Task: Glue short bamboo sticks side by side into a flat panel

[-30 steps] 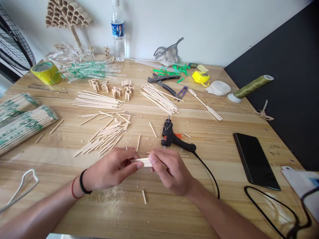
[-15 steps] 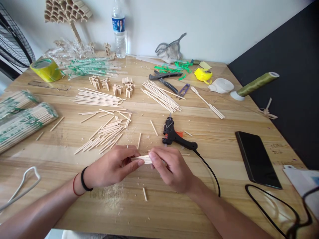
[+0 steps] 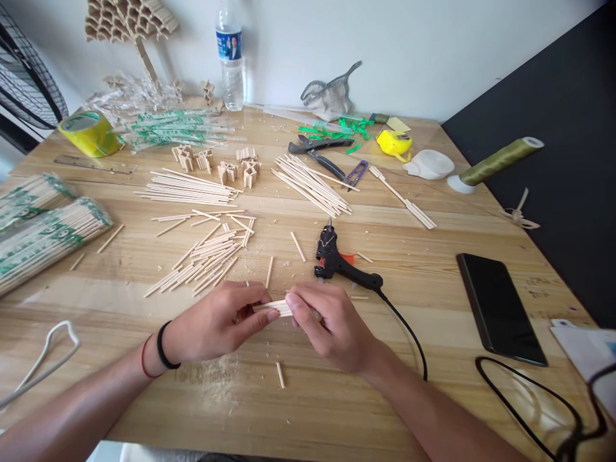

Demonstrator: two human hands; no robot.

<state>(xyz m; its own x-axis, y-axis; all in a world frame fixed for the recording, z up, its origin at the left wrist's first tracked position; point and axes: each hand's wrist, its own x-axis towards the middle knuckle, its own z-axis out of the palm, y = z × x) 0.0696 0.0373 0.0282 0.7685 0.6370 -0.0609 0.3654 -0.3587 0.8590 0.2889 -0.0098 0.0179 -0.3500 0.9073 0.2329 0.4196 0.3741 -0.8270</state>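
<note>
Between my two hands, above the front of the table, is a small row of short wooden sticks (image 3: 280, 308) lying side by side. My left hand (image 3: 226, 317) pinches its left end, thumb on the near side. My right hand (image 3: 332, 324) grips the right end with thumb and fingertips, hiding that part. Just beyond my hands lies a black hot glue gun (image 3: 339, 260), nozzle pointing away. Left of it is a loose pile of short cut sticks (image 3: 206, 256). One short stick (image 3: 280, 375) rests on the table nearer to me.
Longer sticks (image 3: 312, 186) lie in the middle, beside pliers (image 3: 320, 154) and purple thread snips (image 3: 355, 174). Several small star-shaped stick pieces (image 3: 227, 172) stand behind. A phone (image 3: 500, 308) and black cables (image 3: 529, 391) occupy the right; wrapped stick bundles (image 3: 52, 240) lie left. A water bottle (image 3: 231, 64) stands at the back.
Both hands keep their hold on the row of sticks, with hardly any movement. The whole view has shifted very slightly.
</note>
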